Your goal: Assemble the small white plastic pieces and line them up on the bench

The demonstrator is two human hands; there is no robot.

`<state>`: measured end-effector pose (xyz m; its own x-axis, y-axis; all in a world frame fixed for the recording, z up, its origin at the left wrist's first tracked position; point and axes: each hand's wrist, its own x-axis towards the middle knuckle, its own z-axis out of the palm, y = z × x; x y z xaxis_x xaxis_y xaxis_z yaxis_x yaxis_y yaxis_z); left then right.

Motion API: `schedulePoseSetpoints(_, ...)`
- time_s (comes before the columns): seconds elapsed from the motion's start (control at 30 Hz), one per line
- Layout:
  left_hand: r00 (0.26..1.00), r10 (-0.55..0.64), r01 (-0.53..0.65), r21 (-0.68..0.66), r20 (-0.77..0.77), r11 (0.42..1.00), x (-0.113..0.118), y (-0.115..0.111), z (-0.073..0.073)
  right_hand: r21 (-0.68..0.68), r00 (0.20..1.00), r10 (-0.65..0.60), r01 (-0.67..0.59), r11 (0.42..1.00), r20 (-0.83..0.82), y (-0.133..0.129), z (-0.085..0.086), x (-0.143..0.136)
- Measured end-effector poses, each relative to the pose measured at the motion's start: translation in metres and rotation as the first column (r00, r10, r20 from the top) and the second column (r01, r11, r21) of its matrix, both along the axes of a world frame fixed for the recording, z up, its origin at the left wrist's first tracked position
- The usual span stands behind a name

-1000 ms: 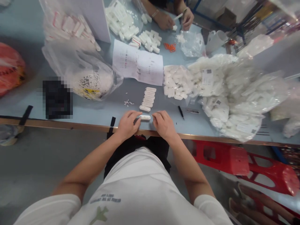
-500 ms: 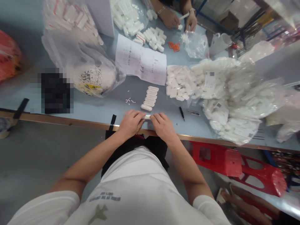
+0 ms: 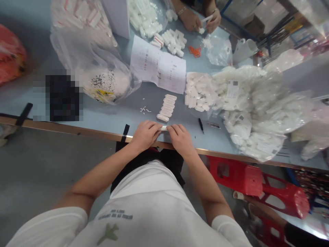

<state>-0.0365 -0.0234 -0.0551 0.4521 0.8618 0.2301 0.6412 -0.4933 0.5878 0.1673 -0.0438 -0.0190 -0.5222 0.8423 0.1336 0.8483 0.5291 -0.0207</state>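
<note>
Between my two hands, close to the table's front edge, is a small white plastic piece (image 3: 163,128) with only its middle showing. The fingers of my left hand (image 3: 146,134) are closed on its left end. My right hand (image 3: 180,137) grips the right end the same way. Just beyond my fingers lies a slanting column of several flat white plastic pieces (image 3: 167,107) of similar look. Tiny white bits (image 3: 145,109) are scattered left of that column. A black pen-like tool (image 3: 200,126) rests to the right of my right hand.
A creased printed sheet (image 3: 158,65) lies behind the column. Clear bags of white parts (image 3: 200,92) crowd the right, and a large plastic bag (image 3: 102,82) stands left. Across the table, a co-worker's hands (image 3: 195,22) hold a white piece near orange parts (image 3: 194,51). Red stools (image 3: 236,176) stand below.
The view has shifted slightly. My hands keep the same hold on the white piece. Across the table, the co-worker's hands have come up a little from the table with their white piece.
</note>
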Motion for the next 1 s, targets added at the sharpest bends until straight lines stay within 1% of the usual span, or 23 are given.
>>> schedulePoseSetpoints(0.1, 1.000, 0.003, -0.003, 0.003, -0.004, 1.000, 0.000, -0.001, 0.000, 0.015, 0.999, -0.012, 0.013, 1.000, -0.041, 0.000, -0.004, 0.000)
schedulePoseSetpoints(0.2, 1.000, -0.002, 0.002, 0.004, -0.006, 1.000, 0.000, -0.001, -0.001, 0.001, 0.998, -0.023, 0.023, 1.000, -0.062, 0.000, -0.007, 0.000)
schedulePoseSetpoints(0.33, 1.000, -0.011, 0.011, 0.019, -0.001, 1.000, 0.000, -0.001, -0.002, -0.014, 0.999, -0.003, 0.003, 1.000, -0.050, 0.000, -0.007, -0.001)
schedulePoseSetpoints(0.5, 1.000, -0.006, 0.006, 0.077, 0.001, 0.997, -0.001, -0.001, -0.004, 0.068, 0.999, 0.046, -0.046, 0.997, -0.002, -0.002, -0.008, -0.001)
schedulePoseSetpoints(0.7, 1.000, -0.011, 0.013, 0.070, -0.027, 0.997, -0.001, -0.002, -0.003, 0.069, 0.999, -0.018, 0.021, 0.997, -0.037, -0.006, -0.015, 0.002)
schedulePoseSetpoints(0.83, 0.999, -0.008, 0.010, 0.064, -0.033, 0.998, 0.000, -0.002, -0.002, 0.098, 0.998, -0.019, 0.025, 0.995, -0.065, -0.011, -0.016, 0.004)
schedulePoseSetpoints(1.0, 0.999, -0.007, 0.009, 0.067, -0.035, 0.998, 0.000, -0.002, -0.003, 0.062, 0.998, -0.022, 0.026, 0.998, -0.065, -0.016, -0.017, 0.005)
